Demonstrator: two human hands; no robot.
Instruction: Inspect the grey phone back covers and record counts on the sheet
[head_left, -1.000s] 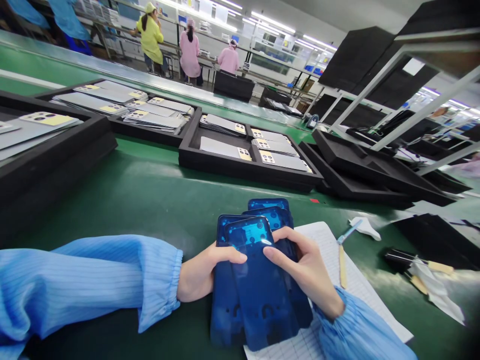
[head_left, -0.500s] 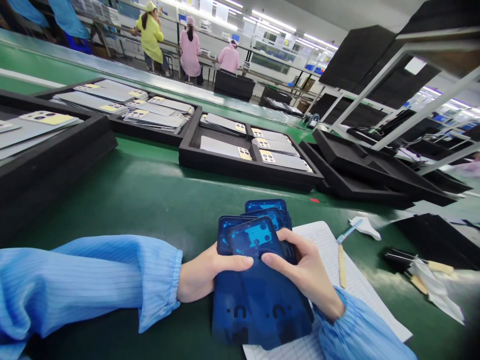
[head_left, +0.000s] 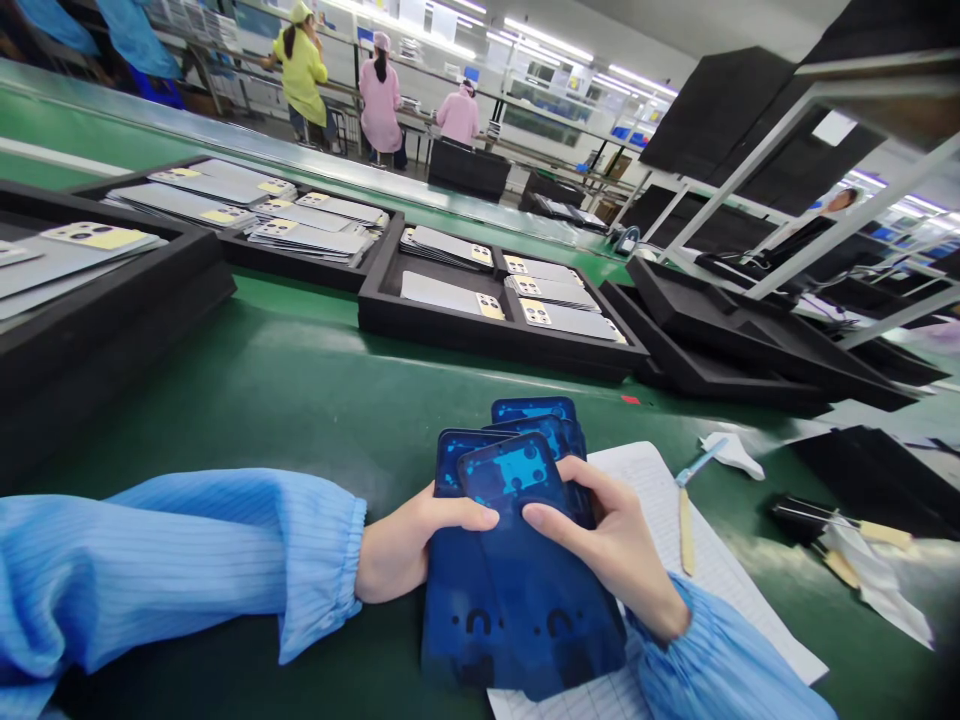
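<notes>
Several dark blue phone-shaped panels (head_left: pixel 525 600) lie fanned and overlapping, with lighter blue patches and round holes near their top ends. My left hand (head_left: pixel 420 540) grips them from the left, its thumb on top and its other fingers hidden beneath. From the right, my right hand (head_left: pixel 615 540) pinches the topmost panel, thumb on its face and forefinger at its upper right edge. The two thumbs point at each other, a little apart. Under the right side of the panels lies a lined paper sheet (head_left: pixel 720 610).
Black trays (head_left: pixel 495 345) with grey panels stand across the green table (head_left: pixel 300 400). Stacked black trays (head_left: pixel 735 380) lean at the right. A blue-tipped stick (head_left: pixel 686 530), white tissue (head_left: pixel 735 455) and a black holder (head_left: pixel 799 515) lie nearer. People in yellow and pink are far behind.
My left thumb has drawn back slightly to the left, and the top panel has shifted a little rightward. A person's head now shows at the far right.
</notes>
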